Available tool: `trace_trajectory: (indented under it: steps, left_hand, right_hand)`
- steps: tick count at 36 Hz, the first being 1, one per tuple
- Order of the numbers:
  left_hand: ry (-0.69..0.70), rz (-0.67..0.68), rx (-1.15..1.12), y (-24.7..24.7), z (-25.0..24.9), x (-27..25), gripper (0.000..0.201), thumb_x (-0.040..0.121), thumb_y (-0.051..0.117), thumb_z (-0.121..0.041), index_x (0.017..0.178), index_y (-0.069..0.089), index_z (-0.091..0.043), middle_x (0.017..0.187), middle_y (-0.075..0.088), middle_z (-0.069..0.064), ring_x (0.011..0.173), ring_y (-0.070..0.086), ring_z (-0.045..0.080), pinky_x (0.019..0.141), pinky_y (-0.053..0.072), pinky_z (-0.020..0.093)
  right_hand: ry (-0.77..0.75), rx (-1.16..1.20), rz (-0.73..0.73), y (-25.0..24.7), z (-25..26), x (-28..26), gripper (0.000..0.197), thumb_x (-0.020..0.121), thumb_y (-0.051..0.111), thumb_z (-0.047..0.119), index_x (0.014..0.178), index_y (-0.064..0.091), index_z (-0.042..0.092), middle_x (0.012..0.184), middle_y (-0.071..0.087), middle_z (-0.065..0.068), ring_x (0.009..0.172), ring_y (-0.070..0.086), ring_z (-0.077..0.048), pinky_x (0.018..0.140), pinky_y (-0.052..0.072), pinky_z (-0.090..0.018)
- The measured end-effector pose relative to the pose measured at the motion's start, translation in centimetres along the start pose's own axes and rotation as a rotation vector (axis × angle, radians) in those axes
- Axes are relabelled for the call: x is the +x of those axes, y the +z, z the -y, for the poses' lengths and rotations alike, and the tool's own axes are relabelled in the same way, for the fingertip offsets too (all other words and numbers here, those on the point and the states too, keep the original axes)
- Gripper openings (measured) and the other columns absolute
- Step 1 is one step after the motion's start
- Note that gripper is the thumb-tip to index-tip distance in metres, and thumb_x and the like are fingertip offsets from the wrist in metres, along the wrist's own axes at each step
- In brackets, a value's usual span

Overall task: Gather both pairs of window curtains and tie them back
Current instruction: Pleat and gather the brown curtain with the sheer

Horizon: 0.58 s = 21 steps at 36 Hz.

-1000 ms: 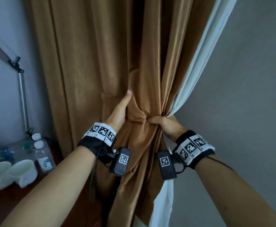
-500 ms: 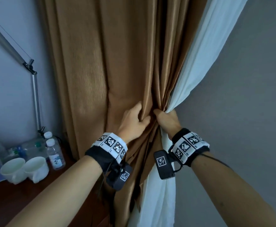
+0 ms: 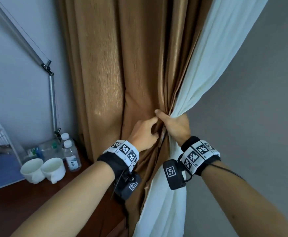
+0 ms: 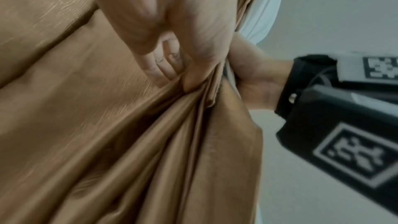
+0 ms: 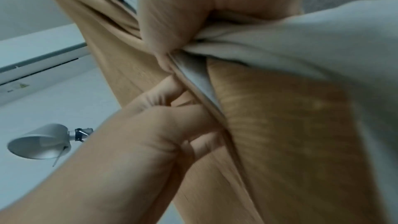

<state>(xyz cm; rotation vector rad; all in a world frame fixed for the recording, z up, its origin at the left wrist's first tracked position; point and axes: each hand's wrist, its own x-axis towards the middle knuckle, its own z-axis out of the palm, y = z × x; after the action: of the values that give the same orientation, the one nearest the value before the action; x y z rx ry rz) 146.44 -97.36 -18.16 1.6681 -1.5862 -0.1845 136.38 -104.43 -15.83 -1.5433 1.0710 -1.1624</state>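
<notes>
1. Since a second ago the left hand (image 3: 144, 132) has moved right to meet the right hand (image 3: 177, 128); judging by that, gathering is nearly done, tying not begun.
2. Left fingers pinch folds of the brown curtain (image 3: 122, 65).
3. The right hand clutches the white curtain (image 3: 213, 62) bunched against the brown.
4. Cups (image 3: 43, 170) stand on the worktop (image 3: 20, 199), beyond.

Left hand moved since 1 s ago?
Yes. Against the water bottles the left hand has dropped lower, closing on the right hand; its grip now pinches the brown curtain folds.
</notes>
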Motion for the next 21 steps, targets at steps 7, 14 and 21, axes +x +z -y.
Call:
trace_trajectory:
  steps: [7, 14, 21]
  left_hand:
    - [0.036, 0.085, 0.041, 0.5, 0.5, 0.2, 0.019, 0.077, 0.06, -0.01, 0.086, 0.054, -0.026, 0.074, 0.069, -0.004, 0.08, 0.066, 0.024, 0.074, 0.052, 0.031]
    - [-0.086, 0.07, -0.158, -0.3, 2.3, 1.4, 0.024, 0.08, 0.078, -0.021, 0.103, 0.071, -0.018, 0.091, 0.068, -0.004, 0.08, 0.06, 0.009, 0.066, 0.039, 0.002]
    - [-0.338, -0.379, -0.289, -4.4, 4.2, 4.9, 0.073, 0.066, 0.086, -0.042, 0.125, 0.048, -0.023, 0.129, 0.046, -0.001, 0.12, 0.048, 0.015, 0.105, 0.04, 0.032]
  right_hand:
    - [0.06, -0.191, -0.134, -0.5, 0.0, 0.8, 0.014, 0.071, 0.07, 0.02, 0.078, 0.062, 0.011, 0.082, 0.066, -0.004, 0.085, 0.066, -0.024, 0.071, 0.052, -0.027]
    - [0.06, -0.285, -0.145, -1.5, -0.1, 1.8, 0.036, 0.075, 0.067, 0.025, 0.1, 0.059, 0.0, 0.1, 0.063, -0.01, 0.094, 0.059, -0.024, 0.079, 0.045, -0.025]
    - [0.062, -0.313, -0.054, -2.5, 0.6, 3.3, 0.037, 0.085, 0.063, 0.011, 0.119, 0.054, 0.0, 0.101, 0.05, -0.005, 0.097, 0.05, -0.021, 0.084, 0.039, -0.023]
